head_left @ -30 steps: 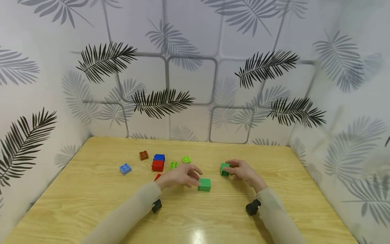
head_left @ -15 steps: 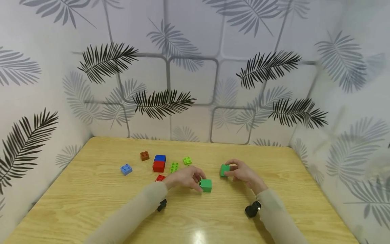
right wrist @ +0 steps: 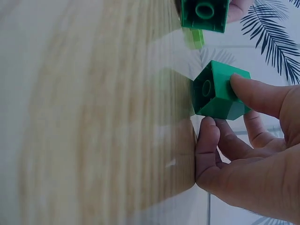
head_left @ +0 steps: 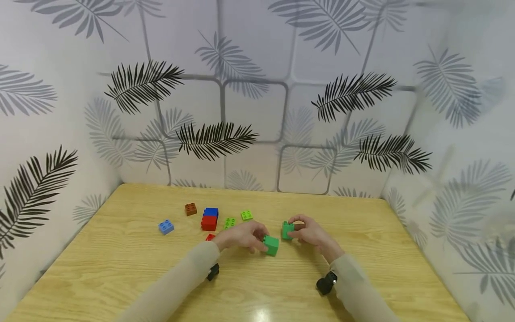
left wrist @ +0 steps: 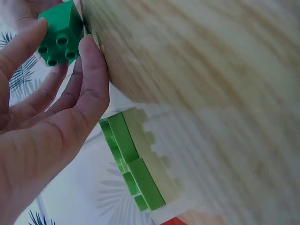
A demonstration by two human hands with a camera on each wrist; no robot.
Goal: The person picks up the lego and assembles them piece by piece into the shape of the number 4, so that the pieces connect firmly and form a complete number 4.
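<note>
My left hand (head_left: 243, 235) pinches a green toy building brick (head_left: 271, 245) between thumb and fingers. The brick lies on its side, its studs facing the palm in the left wrist view. To its right, my right hand (head_left: 310, 232) grips a second green brick (head_left: 287, 230) by thumb and fingertips. That one has its studs up, and in the right wrist view its hollow underside (right wrist: 205, 89) faces the tabletop, close over it. A short gap separates the two bricks; the hollow end of the left hand's brick (right wrist: 204, 15) points toward the right hand.
Left of the hands on the wooden table (head_left: 257, 286) are a blue-and-red brick pair (head_left: 209, 219), lime bricks (head_left: 246, 215), a brown brick (head_left: 191, 209), a light blue brick (head_left: 166, 226) and a red brick (head_left: 210, 237) partly behind the left wrist. A patterned wall stands behind.
The right hand has turned its green brick studs up and moved it left, toward the other. My left hand has closed round its own brick, which is now slightly tilted.
</note>
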